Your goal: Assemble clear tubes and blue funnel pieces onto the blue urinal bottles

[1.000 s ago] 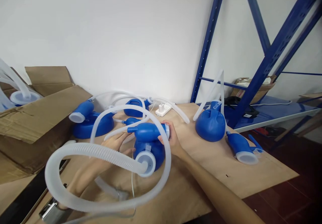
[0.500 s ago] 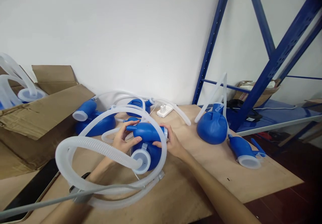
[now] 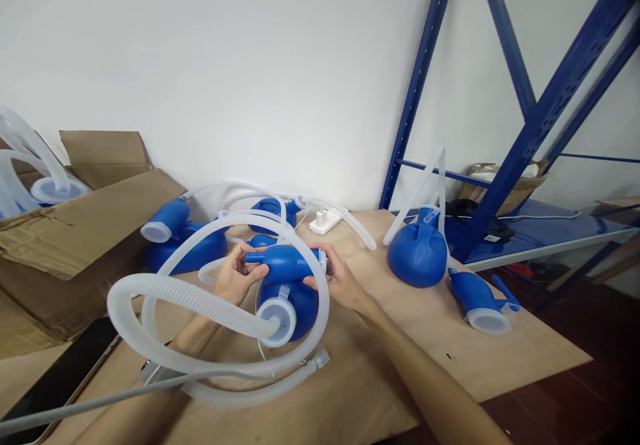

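Note:
A blue plastic funnel piece (image 3: 287, 263) lies across the top of a blue round container (image 3: 295, 301) at the middle of the wooden table (image 3: 380, 378). My left hand (image 3: 239, 277) pinches the piece's narrow left end. My right hand (image 3: 336, 279) grips its wide right end. A white ribbed hose (image 3: 193, 301) runs from the container's white cap (image 3: 274, 319) and loops around both hands. A thinner clear tube (image 3: 320, 311) arcs over the container.
An open cardboard box (image 3: 75, 231) with more hoses stands at the left. More blue containers (image 3: 185, 245) lie behind. Another blue container (image 3: 417, 255) and a funnel piece (image 3: 477, 298) lie at the right. A white plug (image 3: 325, 219) sits near the wall. Blue shelving (image 3: 500, 185) stands at the right.
My left hand came up from the table and closed on the narrow end of the blue funnel piece. My right hand stayed on the wide end. The hose loop shifted slightly.

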